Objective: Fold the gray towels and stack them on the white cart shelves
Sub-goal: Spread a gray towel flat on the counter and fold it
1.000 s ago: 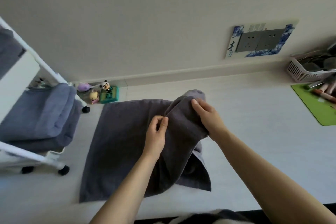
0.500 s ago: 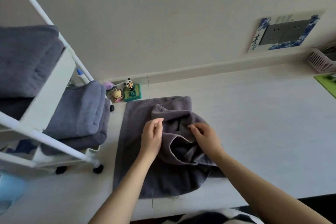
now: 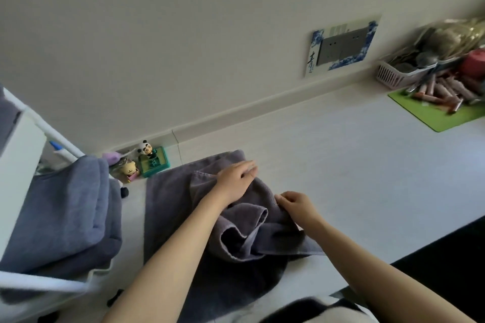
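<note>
Near tabletop front edge: gray towel (image 3: 168, 199) spread, right part bunched.
Left hand (image 3: 233, 181): fingers extended, pressed flat on towel.
Right hand (image 3: 295, 206): fold pinched.
White cart (image 3: 21, 165): folded towels (image 3: 65, 212) stacked, left of the tabletop.

One sign can be read: a dark brush-written Chinese character, 青, on the white left margin of the blue-and-white patterned wall plate (image 3: 314, 59), up and right of both hands' fingers. Smaller marks below it are illegible.
</note>
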`<state>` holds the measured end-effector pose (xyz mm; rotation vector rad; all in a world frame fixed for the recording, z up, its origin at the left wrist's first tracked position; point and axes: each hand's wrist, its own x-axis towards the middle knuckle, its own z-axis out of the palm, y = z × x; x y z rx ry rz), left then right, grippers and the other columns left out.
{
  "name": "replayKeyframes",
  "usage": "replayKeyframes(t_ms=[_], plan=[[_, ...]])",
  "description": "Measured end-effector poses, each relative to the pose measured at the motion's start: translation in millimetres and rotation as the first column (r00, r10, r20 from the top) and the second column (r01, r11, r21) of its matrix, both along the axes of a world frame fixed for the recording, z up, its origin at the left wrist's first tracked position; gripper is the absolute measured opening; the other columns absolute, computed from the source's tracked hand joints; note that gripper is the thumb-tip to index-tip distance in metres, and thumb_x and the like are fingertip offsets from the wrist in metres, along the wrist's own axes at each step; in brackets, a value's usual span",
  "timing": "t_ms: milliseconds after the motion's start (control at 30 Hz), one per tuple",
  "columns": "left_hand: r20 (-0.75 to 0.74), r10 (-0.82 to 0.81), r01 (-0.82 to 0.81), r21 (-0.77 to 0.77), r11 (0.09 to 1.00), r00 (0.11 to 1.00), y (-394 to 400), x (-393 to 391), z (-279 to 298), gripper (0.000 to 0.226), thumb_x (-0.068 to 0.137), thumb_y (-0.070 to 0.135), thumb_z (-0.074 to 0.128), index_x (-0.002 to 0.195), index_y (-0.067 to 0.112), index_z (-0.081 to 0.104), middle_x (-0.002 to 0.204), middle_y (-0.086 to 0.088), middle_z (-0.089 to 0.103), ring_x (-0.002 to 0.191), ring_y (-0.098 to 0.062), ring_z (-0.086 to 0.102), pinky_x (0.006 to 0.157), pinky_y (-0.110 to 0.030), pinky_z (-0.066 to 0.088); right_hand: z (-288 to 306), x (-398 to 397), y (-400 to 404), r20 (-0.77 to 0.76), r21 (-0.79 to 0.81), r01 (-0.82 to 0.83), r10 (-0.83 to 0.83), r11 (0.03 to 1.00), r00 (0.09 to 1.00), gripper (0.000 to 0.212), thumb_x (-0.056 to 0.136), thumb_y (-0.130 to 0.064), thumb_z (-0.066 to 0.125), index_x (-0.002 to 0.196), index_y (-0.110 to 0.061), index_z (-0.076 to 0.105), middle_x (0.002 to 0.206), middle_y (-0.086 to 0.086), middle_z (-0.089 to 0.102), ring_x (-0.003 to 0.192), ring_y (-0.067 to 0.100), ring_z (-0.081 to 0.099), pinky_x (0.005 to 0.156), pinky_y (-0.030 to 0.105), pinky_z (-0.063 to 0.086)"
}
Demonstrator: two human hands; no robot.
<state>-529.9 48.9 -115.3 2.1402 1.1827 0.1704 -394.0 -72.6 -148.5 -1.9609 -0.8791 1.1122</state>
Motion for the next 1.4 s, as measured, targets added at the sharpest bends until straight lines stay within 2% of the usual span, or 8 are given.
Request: replayKeyframes(t_ms=[100, 233, 433, 567, 833, 1000, 1233, 1400], plan=[[-0.252, -0.112, 0.098, -0.066, 0.993, 0.961, 3.2, 11.6, -5.6, 0.049, 0.095, 0.058, 0.032, 0.133, 0.033, 0.048, 0.137, 0.007, 0.053, 0.135, -0.016, 0.036, 0.115, -0.050, -0.001, 0.4, -1.3, 2.5, -0.017, -0.007, -0.015, 0.015, 1.000, 1.000, 0.023, 0.091, -0.022, 0.060, 0.070, -0.011, 0.062, 0.058, -0.003, 0.054, 0.053, 0.005, 0.044, 0.043, 0.010, 0.032], [-0.323, -0.190, 0.187, -0.040, 0.982, 0.927, 5.2, 18.1, -5.8, 0.034, 0.086, 0.063, 0.047, 0.096, 0.036, 0.062, 0.117, 0.006, 0.063, 0.121, -0.023, 0.044, 0.108, -0.039, 0.021, 2.2, 9.7, -0.1, -0.060, 0.066, 0.099, -0.095, 0.993, 0.994, 0.013, 0.090, -0.017, 0.060, 0.080, -0.010, 0.065, 0.062, -0.004, 0.055, 0.055, 0.007, 0.046, 0.044, 0.011, 0.034], [0.113, 0.100, -0.088, -0.103, 0.991, 0.989, 9.9, 6.5, 13.4, 0.022, 0.082, 0.044, 0.067, 0.078, 0.024, 0.060, 0.073, 0.009, 0.059, 0.079, -0.012, 0.054, 0.068, -0.025, 0.040, 21.9, 12.1, -4.4, -0.212, 0.145, -0.029, 0.059, 0.989, 0.976, 0.021, 0.091, -0.031, 0.059, 0.085, -0.012, 0.065, 0.066, -0.002, 0.056, 0.057, 0.009, 0.047, 0.047, 0.015, 0.036], [0.312, 0.176, -0.145, -0.118, 0.982, 0.934, 7.5, -1.3, 42.8, 0.021, 0.084, 0.036, 0.067, 0.077, 0.018, 0.061, 0.074, 0.002, 0.061, 0.071, -0.008, 0.052, 0.068, -0.019, 0.041, 50.6, 28.6, 6.4, -0.128, 0.177, -0.105, 0.129, 0.979, 0.983, 0.029, 0.088, -0.031, 0.064, 0.072, -0.009, 0.055, 0.064, 0.003, 0.046, 0.060, 0.012, 0.042, 0.050, 0.019, 0.031], [0.408, -0.001, 0.161, -0.359, 0.919, 0.913, 7.1, 13.3, 91.6, 0.026, 0.097, 0.040, 0.045, 0.103, 0.026, 0.065, 0.075, 0.015, 0.065, 0.061, -0.009, 0.055, 0.060, -0.020, 0.046, 126.3, 52.8, 34.8, 0.186, 0.428, -0.272, 0.210, 0.862, 0.960, 0.012, 0.092, -0.023, 0.059, 0.088, -0.015, 0.067, 0.073, -0.011, 0.062, 0.064, -0.009, 0.052, 0.062, 0.008, 0.040], [0.381, -0.149, 0.297, -0.365, 0.882, 0.912, 4.9, 38.0, 106.1, 0.023, 0.095, 0.034, 0.054, 0.076, 0.025, 0.064, 0.056, 0.015, 0.055, 0.050, -0.004, 0.047, 0.051, -0.019, 0.035, 142.6, 70.8, 37.5, 0.158, 0.440, -0.214, 0.159, 0.872, 0.975, 0.019, 0.089, -0.031, 0.062, 0.093, -0.013, 0.068, 0.081, 0.004, 0.066, 0.074, 0.008, 0.057, 0.065, 0.015, 0.042], [0.460, 0.062, 0.111, -0.341, 0.934, 0.886, 17.9, 46.2, 97.9, 0.017, 0.091, 0.028, 0.060, 0.085, 0.019, 0.073, 0.083, 0.001, 0.072, 0.077, -0.014, 0.066, 0.080, -0.030, 0.051, 139.0, 112.5, 6.5, 0.265, -0.073, -0.421, 0.424, 0.904, 0.866, 0.040, 0.075, -0.053, 0.070, 0.079, -0.013, 0.070, 0.074, 0.002, 0.065, 0.072, 0.014, 0.057, 0.066, 0.028, 0.042], [0.454, 0.143, -0.057, -0.198, 0.979, 0.880, 31.3, 40.8, 96.8, 0.014, 0.092, 0.030, 0.059, 0.088, 0.025, 0.071, 0.091, 0.005, 0.072, 0.091, -0.013, 0.066, 0.089, -0.028, 0.049, 157.6, 153.8, -15.5, 0.305, -0.180, -0.342, 0.383, 0.922, 0.872, 0.045, 0.069, -0.060, 0.068, 0.079, -0.016, 0.070, 0.081, 0.006, 0.069, 0.077, 0.017, 0.060, 0.073, 0.031, 0.046]])
